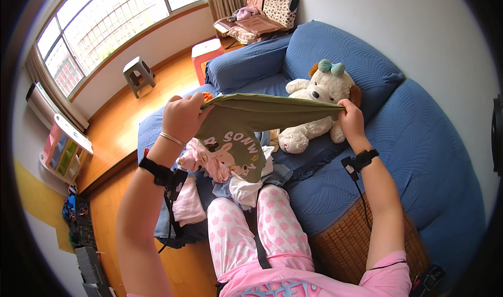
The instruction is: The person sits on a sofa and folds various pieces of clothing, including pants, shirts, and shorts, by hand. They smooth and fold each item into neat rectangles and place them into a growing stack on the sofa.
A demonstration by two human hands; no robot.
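Note:
An olive-green garment (235,128) with a cartoon animal print and lettering hangs stretched in the air between my two hands. My left hand (182,114) grips its upper left edge. At the far end of a long, narrow stretch of the cloth, my right hand (349,118) pinches the fabric. Beneath the garment lies a heap of clothes, with a pink piece (200,159), a white piece (245,191) and some blue denim (281,174) showing. The hanging cloth hides part of this heap. A folded pale pink garment (188,202) rests on the sofa's left side.
A plush dog (314,94) with a teal bow sits on the blue-covered sofa (424,147). Beside my legs lies a brown woven mat (365,238). A pink stool (206,53), a grey stool (138,75) and a cloth-laden chair (267,18) stand farther off.

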